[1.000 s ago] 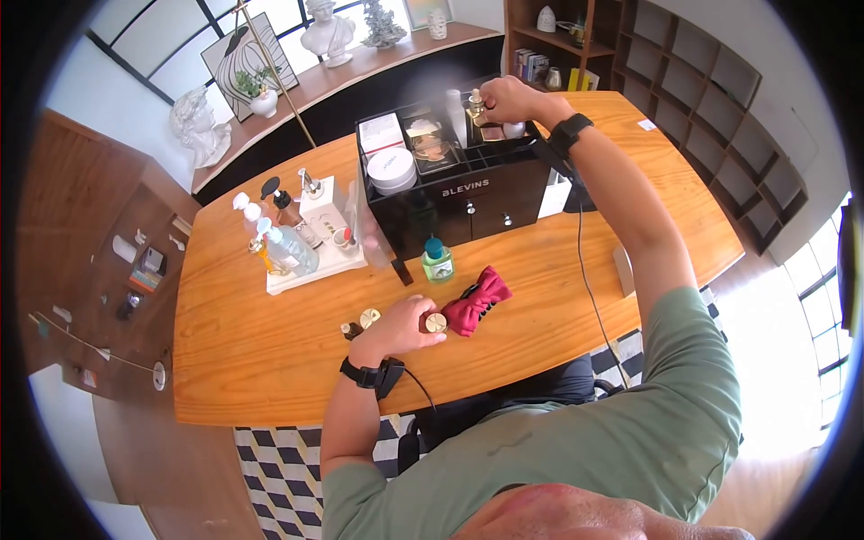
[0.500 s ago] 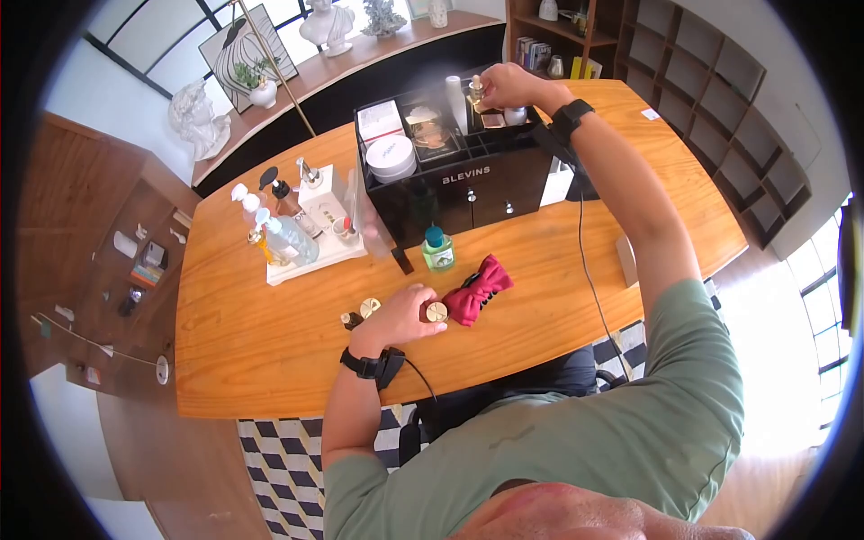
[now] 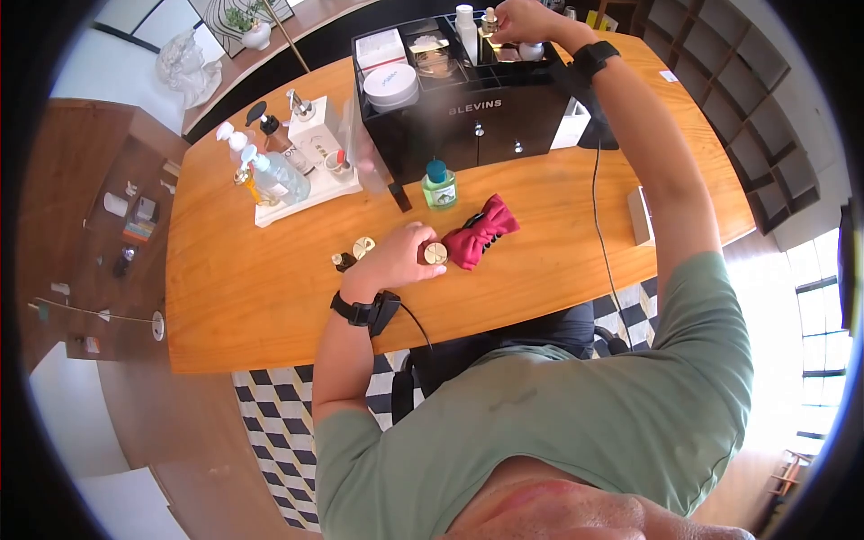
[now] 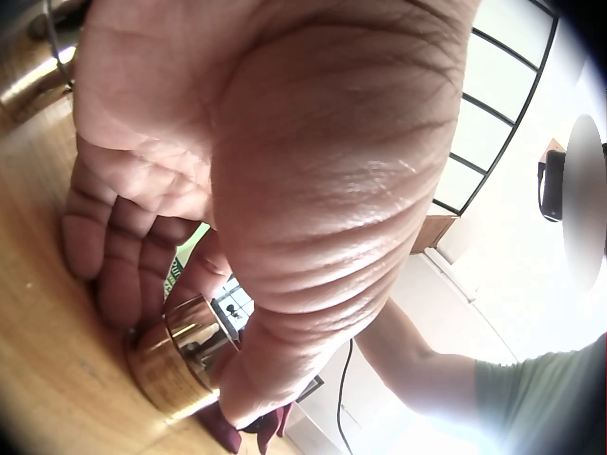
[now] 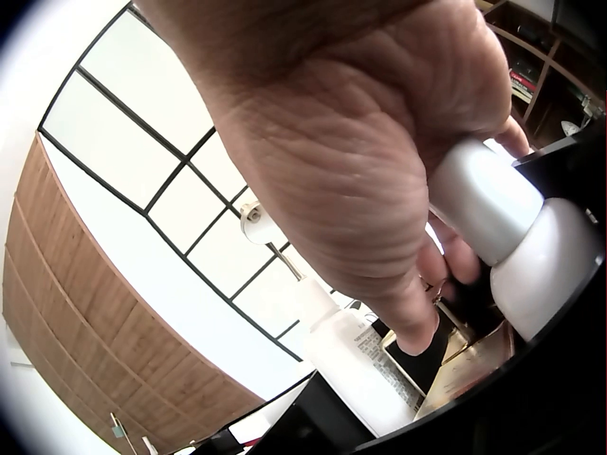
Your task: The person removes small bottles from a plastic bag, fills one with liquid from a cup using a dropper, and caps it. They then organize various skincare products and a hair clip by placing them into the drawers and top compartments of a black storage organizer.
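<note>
On the tabletop my left hand [image 3: 396,258] holds a short gold cylindrical container [image 4: 180,365] between thumb and index finger. Beside it lies a dark red bow hair clip [image 3: 483,232], and a green bottle with a teal cap [image 3: 439,187] stands just beyond. My right hand [image 3: 529,20] reaches into the top of a black cosmetics organizer [image 3: 423,139], where its fingertips pinch a gold-collared dropper bottle [image 3: 489,22]. A white tube [image 3: 466,34] stands to the left of those fingers. Close under the right palm is a rounded white bottle [image 5: 488,199].
Several pump bottles stand on a white tray [image 3: 310,205] at left. A gold round cap [image 3: 363,247] and a small dark bottle [image 3: 342,261] lie by the left wrist. A white round jar [image 3: 391,85] sits atop the organizer. A cable [image 3: 598,225] hangs across the table from the right wrist.
The head view has tipped downward, so the table and organizer appear higher in it. Both hands keep their places, the left at the gold container, the right at the dropper bottle.
</note>
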Action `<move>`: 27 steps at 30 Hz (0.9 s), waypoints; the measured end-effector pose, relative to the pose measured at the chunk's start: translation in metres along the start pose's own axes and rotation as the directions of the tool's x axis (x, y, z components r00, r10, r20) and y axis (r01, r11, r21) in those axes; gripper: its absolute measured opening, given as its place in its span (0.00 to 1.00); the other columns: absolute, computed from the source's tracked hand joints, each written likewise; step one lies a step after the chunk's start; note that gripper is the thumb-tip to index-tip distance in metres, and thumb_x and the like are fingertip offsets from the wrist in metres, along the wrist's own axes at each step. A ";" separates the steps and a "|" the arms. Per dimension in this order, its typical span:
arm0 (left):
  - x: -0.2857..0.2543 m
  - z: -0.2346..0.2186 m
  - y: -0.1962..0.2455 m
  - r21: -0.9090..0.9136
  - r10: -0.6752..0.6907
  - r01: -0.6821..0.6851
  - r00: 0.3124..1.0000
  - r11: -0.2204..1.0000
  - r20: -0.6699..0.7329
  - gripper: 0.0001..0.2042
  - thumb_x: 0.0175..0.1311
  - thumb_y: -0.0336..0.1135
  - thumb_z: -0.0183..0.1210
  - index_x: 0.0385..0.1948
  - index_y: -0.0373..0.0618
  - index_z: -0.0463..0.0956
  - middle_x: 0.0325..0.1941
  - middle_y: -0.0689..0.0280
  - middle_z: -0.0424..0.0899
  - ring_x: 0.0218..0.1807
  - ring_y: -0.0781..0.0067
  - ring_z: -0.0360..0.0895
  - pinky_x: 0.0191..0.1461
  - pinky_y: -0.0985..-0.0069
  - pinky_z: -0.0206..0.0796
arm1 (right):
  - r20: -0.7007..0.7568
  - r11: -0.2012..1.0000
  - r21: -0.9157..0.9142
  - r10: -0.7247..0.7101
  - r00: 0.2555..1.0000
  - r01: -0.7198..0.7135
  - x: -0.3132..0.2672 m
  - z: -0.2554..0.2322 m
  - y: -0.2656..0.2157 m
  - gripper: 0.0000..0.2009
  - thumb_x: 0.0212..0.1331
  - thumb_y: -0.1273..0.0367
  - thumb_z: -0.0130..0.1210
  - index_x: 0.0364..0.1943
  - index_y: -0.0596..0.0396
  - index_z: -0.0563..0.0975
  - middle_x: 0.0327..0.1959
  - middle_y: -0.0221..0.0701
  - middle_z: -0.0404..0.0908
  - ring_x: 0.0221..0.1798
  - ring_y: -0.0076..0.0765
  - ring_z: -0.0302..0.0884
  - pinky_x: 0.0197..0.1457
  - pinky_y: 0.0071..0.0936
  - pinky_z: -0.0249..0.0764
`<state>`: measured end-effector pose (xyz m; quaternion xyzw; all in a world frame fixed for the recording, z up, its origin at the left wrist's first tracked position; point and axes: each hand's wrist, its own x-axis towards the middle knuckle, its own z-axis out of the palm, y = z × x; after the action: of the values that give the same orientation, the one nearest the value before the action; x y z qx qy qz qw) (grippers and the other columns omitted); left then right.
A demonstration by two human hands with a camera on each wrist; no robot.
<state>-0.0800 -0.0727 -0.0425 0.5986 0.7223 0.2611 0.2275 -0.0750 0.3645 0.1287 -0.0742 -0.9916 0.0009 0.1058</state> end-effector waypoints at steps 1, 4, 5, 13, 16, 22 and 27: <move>0.000 0.000 0.000 0.002 0.003 -0.003 1.000 1.000 -0.001 0.22 0.53 0.39 0.75 0.44 0.36 0.78 0.42 0.55 0.80 0.46 0.53 0.79 0.51 0.62 0.72 | -0.004 1.000 0.016 0.004 1.000 -0.004 -0.001 0.001 0.001 0.23 0.55 0.50 0.67 0.36 0.59 0.86 0.38 0.49 0.87 0.44 0.58 0.85 0.48 0.46 0.80; 0.000 -0.001 0.001 0.009 0.001 -0.001 1.000 1.000 -0.002 0.22 0.53 0.39 0.75 0.43 0.36 0.77 0.42 0.55 0.80 0.46 0.52 0.79 0.51 0.62 0.72 | -0.015 1.000 0.024 -0.010 1.000 0.011 -0.002 0.002 -0.001 0.21 0.56 0.51 0.67 0.36 0.59 0.86 0.38 0.49 0.87 0.43 0.58 0.85 0.47 0.46 0.80; 0.000 -0.001 0.001 0.021 0.005 -0.005 1.000 1.000 -0.003 0.22 0.53 0.39 0.75 0.43 0.36 0.77 0.42 0.55 0.80 0.46 0.52 0.79 0.51 0.62 0.71 | -0.018 0.999 0.034 -0.005 1.000 0.006 -0.003 -0.001 -0.002 0.21 0.56 0.51 0.66 0.36 0.59 0.86 0.38 0.48 0.87 0.43 0.58 0.85 0.47 0.46 0.80; 0.002 0.001 -0.003 0.034 0.038 -0.037 0.999 0.999 -0.016 0.22 0.52 0.39 0.75 0.42 0.36 0.77 0.41 0.54 0.80 0.45 0.52 0.79 0.50 0.61 0.71 | -0.095 0.997 0.050 -0.054 0.994 0.059 -0.008 -0.003 0.008 0.19 0.54 0.54 0.67 0.36 0.57 0.86 0.36 0.45 0.88 0.42 0.54 0.86 0.46 0.44 0.81; 0.002 0.000 -0.001 0.039 0.041 -0.040 0.999 0.998 -0.013 0.22 0.52 0.39 0.75 0.42 0.36 0.77 0.40 0.54 0.81 0.44 0.52 0.79 0.50 0.61 0.71 | -0.106 0.996 0.082 -0.035 0.994 0.044 -0.010 -0.007 0.004 0.19 0.54 0.53 0.68 0.35 0.57 0.86 0.35 0.45 0.88 0.41 0.54 0.86 0.46 0.43 0.81; 0.001 0.000 0.001 0.040 0.034 -0.032 0.999 0.999 -0.030 0.22 0.51 0.40 0.75 0.41 0.37 0.77 0.39 0.54 0.81 0.44 0.51 0.79 0.49 0.61 0.71 | -0.333 0.982 0.160 -0.042 0.942 0.101 -0.049 -0.037 -0.016 0.20 0.54 0.55 0.69 0.40 0.59 0.87 0.35 0.47 0.88 0.42 0.52 0.88 0.47 0.41 0.82; 0.003 -0.004 0.009 0.044 -0.011 0.010 1.000 0.999 0.027 0.20 0.53 0.42 0.74 0.39 0.36 0.78 0.42 0.52 0.82 0.48 0.48 0.78 0.53 0.59 0.71 | -0.791 0.895 0.417 0.274 0.547 0.156 -0.149 -0.025 -0.067 0.12 0.61 0.65 0.69 0.39 0.61 0.86 0.33 0.32 0.88 0.36 0.29 0.84 0.43 0.26 0.78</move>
<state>-0.0768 -0.0689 -0.0339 0.6034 0.7277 0.2356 0.2255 0.0645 0.2757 0.1232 -0.0738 -0.7897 0.1935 0.5775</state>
